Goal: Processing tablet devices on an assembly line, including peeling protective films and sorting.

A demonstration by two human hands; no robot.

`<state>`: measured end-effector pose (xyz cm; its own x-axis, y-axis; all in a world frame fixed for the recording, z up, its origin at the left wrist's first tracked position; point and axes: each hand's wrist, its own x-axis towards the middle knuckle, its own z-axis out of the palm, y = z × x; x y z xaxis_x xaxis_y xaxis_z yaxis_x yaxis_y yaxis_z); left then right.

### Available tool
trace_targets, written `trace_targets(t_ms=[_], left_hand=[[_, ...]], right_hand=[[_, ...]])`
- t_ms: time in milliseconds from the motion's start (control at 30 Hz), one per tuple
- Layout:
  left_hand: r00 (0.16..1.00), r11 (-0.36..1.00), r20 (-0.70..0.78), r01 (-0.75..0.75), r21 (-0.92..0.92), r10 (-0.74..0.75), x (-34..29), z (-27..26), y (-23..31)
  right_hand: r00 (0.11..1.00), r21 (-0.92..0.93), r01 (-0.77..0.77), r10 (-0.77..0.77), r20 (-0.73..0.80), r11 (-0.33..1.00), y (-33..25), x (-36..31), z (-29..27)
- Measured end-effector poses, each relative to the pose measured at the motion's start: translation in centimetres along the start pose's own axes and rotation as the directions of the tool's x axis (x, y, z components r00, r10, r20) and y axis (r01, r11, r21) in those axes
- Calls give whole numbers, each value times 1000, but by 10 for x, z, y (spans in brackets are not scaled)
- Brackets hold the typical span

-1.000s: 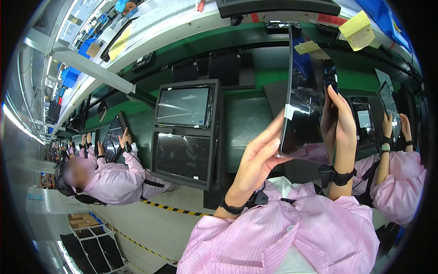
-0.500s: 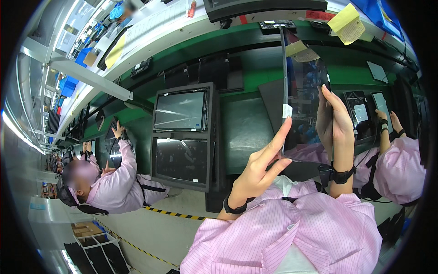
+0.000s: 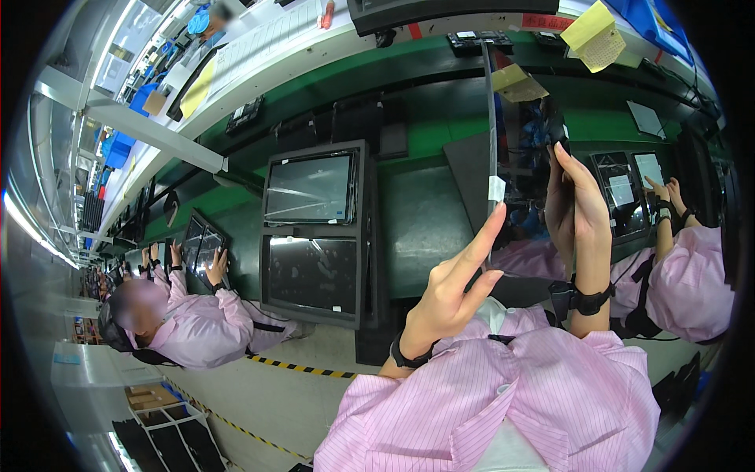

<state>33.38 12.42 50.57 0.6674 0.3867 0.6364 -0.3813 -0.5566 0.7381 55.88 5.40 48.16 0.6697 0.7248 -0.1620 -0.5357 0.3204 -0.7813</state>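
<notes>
A glossy dark screen panel [image 3: 523, 169] is tilted up in front of me, and its surface mirrors blue shapes, a yellow paper and a pink sleeve. My right hand [image 3: 583, 197] grips its right edge with long, nearly straight fingers, their reflection showing in the glass. At the left edge, my left hand [image 3: 456, 291] holds the panel near its lower corner. Its index fingertip reaches a small white tab [image 3: 496, 189], and the thumb points toward the lower corner. The remaining left fingers are partly hidden.
Left of me, a black foam tray [image 3: 363, 236] holds two screens on the green bench [image 3: 421, 212]. Co-workers in pink handle panels on both sides. Above, a shelf edge [image 3: 330, 59] carries a hanging yellow paper [image 3: 594, 38]. A device [image 3: 617, 197] lies at right.
My hands and the screen panel stay almost in place. The left co-worker's hands have moved onto a dark panel that now stands more turned. The right co-worker's hands have shifted slightly.
</notes>
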Motion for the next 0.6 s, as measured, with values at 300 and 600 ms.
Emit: trace_targets(t_ms=[300,600], left_hand=[[999,999,17,-29,39,29,1,2,0],[991,988,-32,-125,87,128,1,8,-4]], right_hand=[[1000,-100,-12,11,-14,995,-2,1,-5],[998,-89,-24,18,-68,996,1,3,-14]])
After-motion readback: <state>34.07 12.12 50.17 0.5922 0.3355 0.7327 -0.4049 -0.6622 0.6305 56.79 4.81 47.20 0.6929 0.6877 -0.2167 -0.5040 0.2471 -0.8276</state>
